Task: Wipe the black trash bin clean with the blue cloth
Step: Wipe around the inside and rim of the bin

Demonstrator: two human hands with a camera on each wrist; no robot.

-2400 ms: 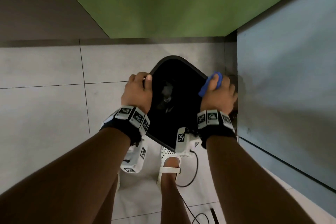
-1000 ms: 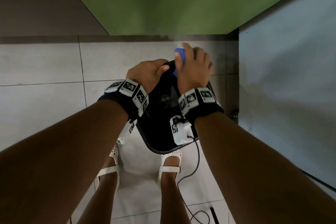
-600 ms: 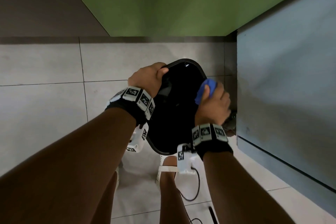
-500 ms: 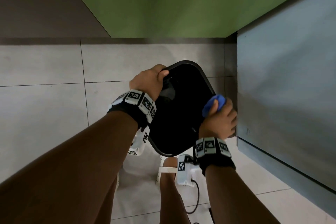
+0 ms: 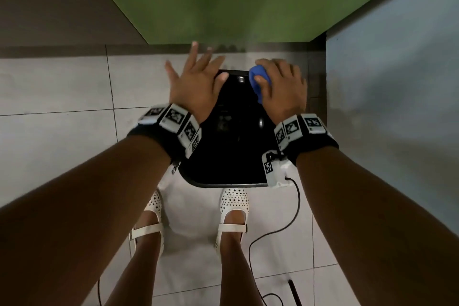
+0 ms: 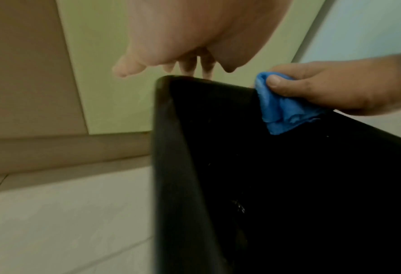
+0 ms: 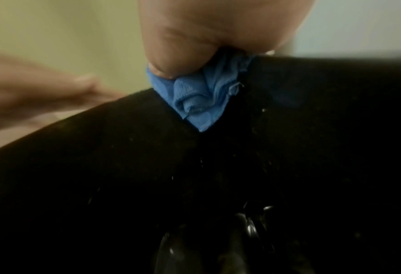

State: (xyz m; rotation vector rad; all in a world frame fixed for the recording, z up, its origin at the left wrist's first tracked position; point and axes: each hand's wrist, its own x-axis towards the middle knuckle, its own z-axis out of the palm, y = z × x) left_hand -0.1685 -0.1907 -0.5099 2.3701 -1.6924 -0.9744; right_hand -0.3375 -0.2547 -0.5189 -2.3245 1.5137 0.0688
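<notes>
So the black trash bin is a squarish glossy plastic one with rounded corners and a thick rolled rim, standing on the pale tiled floor right in the corner where the green wall meets a grey-blue panel. Inside it's dark and shiny, with little specks and wet-looking glints down the walls and at the bottom.

The right hand is clamped around the bunched-up blue cloth, a soft ribbed fabric, thumb on top, pressing it over the bin's far rim near the far right corner; a point of cloth hangs down inside. The left hand is let go, fingers spread flat, hovering over the far left corner of the rim, gripping nothing.

The bin's right side is just beside the panel, the far side near the wall, and there's bare tile to the left. White perforated shoes sit just at the near rim, and a black cable trails on the floor.
</notes>
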